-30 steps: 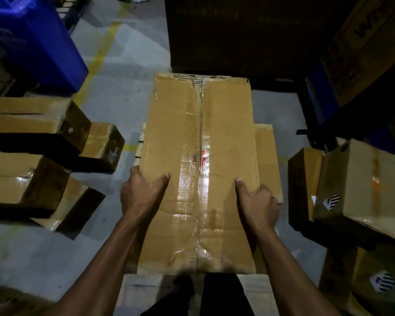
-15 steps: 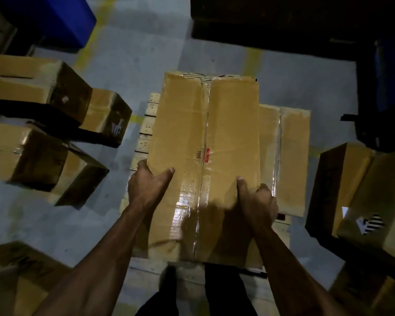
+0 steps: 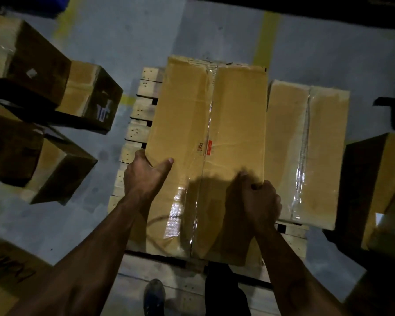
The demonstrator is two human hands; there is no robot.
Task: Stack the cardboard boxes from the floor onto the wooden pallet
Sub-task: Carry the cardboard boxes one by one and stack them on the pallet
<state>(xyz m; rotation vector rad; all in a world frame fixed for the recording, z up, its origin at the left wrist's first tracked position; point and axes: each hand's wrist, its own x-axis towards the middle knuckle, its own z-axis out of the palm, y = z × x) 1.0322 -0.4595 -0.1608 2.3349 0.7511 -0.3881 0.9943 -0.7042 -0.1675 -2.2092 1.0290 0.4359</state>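
Pallet (image 3: 144,87) carries one box (image 3: 306,151) at right edge; left hand (image 3: 144,176) and right hand (image 3: 260,201) grip second box (image 3: 205,144) beside it; floor boxes (image 3: 89,96) remain

Held box (image 3: 205,156) lowered beside second box (image 3: 306,151) on pallet (image 3: 137,131).

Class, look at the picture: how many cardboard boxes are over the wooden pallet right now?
2: the held box, gripped by the left hand and right hand over the wooden pallet, and a second box lying beside it to the right. Others might be hidden underneath.
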